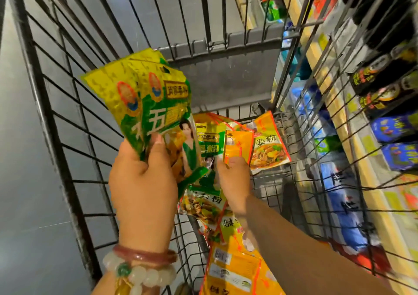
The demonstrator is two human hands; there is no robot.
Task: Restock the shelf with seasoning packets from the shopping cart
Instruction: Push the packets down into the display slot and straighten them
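With the left hand (144, 177) clamping the green packets (144, 104) in its grip, the right hand (234, 177) is pinching an orange packet (237, 146), best lifted clear of the cart (56, 123) wires.

Black wire shopping cart (67, 123) holding loose orange and green seasoning packets (235, 270) on its mesh floor; stocked shelf (339, 104) alongside, right.
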